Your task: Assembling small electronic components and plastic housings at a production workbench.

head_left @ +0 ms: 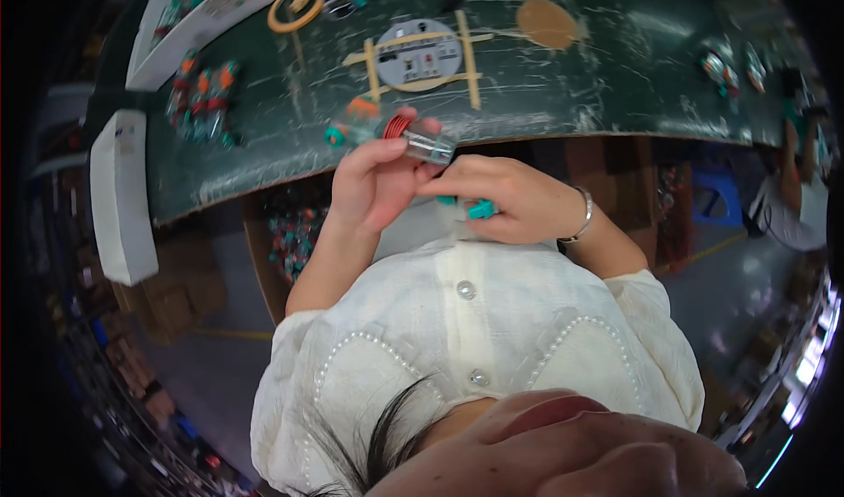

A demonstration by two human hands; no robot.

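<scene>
A scratched dark-green tabletop spans the upper view. At its front edge, the right hand curls beside the left hand, whose fingers are wrapped around a clear, tubular plastic piece with red rings and orange and teal parts. The right fingers pinch a small teal plastic piece.
</scene>
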